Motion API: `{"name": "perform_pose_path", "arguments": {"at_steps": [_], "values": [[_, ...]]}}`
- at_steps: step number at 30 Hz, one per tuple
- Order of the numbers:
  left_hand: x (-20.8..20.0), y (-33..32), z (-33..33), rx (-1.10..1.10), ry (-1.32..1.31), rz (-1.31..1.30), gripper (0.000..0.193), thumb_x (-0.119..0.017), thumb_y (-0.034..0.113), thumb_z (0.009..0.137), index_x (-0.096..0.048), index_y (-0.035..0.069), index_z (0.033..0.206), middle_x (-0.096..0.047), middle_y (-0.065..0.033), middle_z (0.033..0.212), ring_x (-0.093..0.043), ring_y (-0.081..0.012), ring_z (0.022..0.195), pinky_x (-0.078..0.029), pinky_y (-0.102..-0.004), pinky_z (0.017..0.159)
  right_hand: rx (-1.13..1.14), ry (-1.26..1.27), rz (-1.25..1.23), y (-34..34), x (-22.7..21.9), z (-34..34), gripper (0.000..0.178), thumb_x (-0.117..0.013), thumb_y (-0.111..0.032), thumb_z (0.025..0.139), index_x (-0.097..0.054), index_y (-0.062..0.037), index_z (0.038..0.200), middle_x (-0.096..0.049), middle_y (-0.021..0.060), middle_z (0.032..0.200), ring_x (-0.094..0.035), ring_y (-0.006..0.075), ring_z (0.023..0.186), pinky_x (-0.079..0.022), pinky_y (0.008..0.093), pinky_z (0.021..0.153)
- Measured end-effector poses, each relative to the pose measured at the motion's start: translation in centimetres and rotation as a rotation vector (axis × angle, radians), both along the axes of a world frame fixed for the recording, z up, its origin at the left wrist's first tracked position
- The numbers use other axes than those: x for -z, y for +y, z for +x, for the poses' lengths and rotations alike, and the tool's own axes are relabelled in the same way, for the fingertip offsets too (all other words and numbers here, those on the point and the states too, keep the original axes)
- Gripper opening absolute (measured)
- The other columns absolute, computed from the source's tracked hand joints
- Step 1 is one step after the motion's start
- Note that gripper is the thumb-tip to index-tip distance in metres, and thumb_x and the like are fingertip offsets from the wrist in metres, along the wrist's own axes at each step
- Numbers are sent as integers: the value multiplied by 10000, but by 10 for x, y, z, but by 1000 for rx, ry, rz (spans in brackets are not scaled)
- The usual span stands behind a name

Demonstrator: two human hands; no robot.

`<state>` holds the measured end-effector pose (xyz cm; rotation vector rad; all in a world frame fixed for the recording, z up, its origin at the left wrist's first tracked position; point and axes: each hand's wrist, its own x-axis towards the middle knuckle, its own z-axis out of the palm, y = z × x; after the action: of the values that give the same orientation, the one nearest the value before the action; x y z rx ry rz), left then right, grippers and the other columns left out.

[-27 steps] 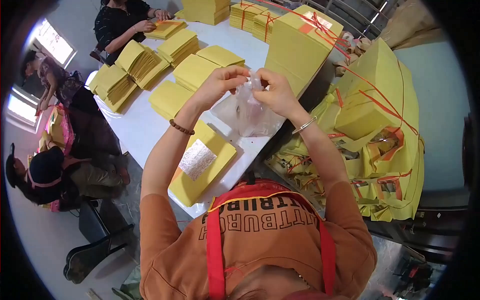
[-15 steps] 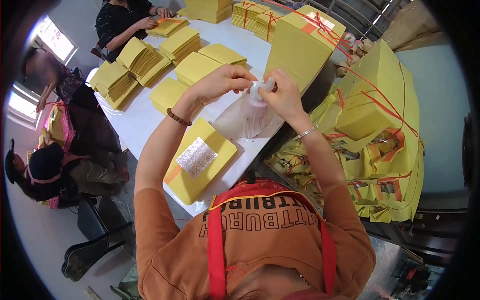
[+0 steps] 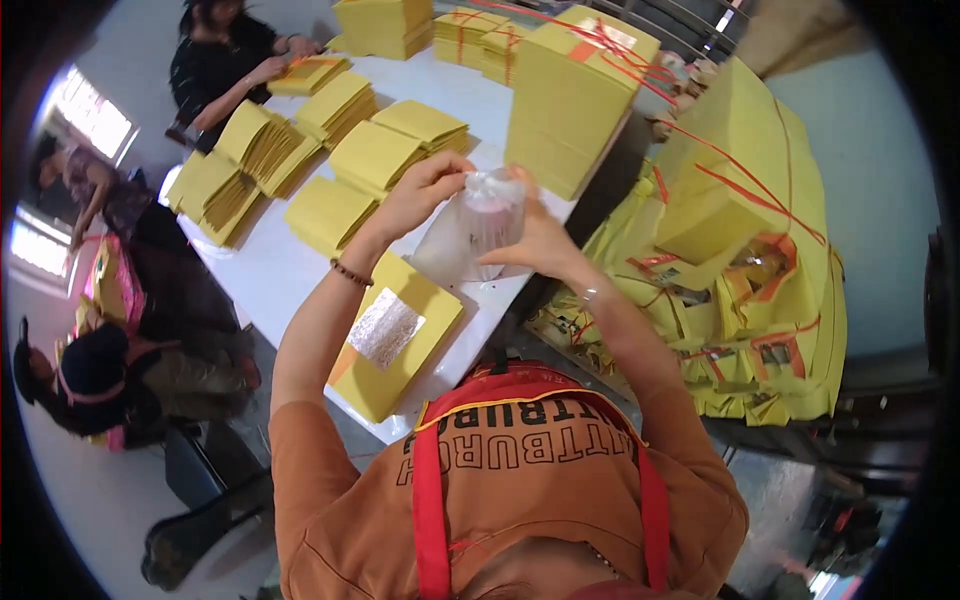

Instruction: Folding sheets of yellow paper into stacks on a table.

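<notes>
At the table's right edge stands a clear plastic bag (image 3: 492, 222), its white top gathered, with something pinkish and roughly cylindrical inside. My left hand (image 3: 425, 197) pinches the gathered top from the left. Around the bag's right side curls my right hand (image 3: 540, 240), thumb low on the front and blurred fingers up near the top. Close to my body lies a thick stack of yellow paper (image 3: 405, 375) with a silver foil square (image 3: 386, 328) on its upper face. What exactly the bag contains is hard to make out.
Several yellow paper stacks (image 3: 375, 155) cover the white table (image 3: 260, 285). A tall yellow block (image 3: 560, 110) tied with red string stands beyond my right hand. Large yellow bundles (image 3: 740, 240) fill the right side. Across the table a person (image 3: 215, 75) handles paper; others are at left.
My right hand has gone from pinching the bag's top to curling around its side. The left hand stays at the top. The whole view has shifted slightly.
</notes>
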<state>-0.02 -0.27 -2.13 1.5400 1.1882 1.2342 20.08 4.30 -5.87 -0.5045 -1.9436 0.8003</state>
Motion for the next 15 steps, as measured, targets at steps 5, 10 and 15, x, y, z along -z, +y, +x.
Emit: {"name": "perform_pose_path", "arguments": {"at_steps": [5,10,15], "values": [[-7,-12,9,9,106,47,156,-492,98,868,-568,12,975,-550,-27,890,-495,-98,853,-405,-231,746,-212,-164,-338,4,19,-11,915,-819,-353,521,-344,-71,1251,-485,138,1194,-504,257,1098,-400,344,905],[-43,-34,15,26,133,69,200,-484,76,870,-547,11,1048,-543,-35,947,-498,-112,860,-408,-235,770,-142,-215,-213,-14,-26,-13,859,-818,-325,537,-387,-69,1234,-531,116,1130,-510,241,1082,-408,335,898],[-93,-56,1,-193,-144,299,392,-511,106,883,-416,32,1256,-507,-48,1128,-498,-121,967,-411,-264,851,-446,225,-416,6,-124,-26,589,-801,-200,602,-556,-44,1114,-581,77,1087,-535,195,1029,-427,334,907]]}}
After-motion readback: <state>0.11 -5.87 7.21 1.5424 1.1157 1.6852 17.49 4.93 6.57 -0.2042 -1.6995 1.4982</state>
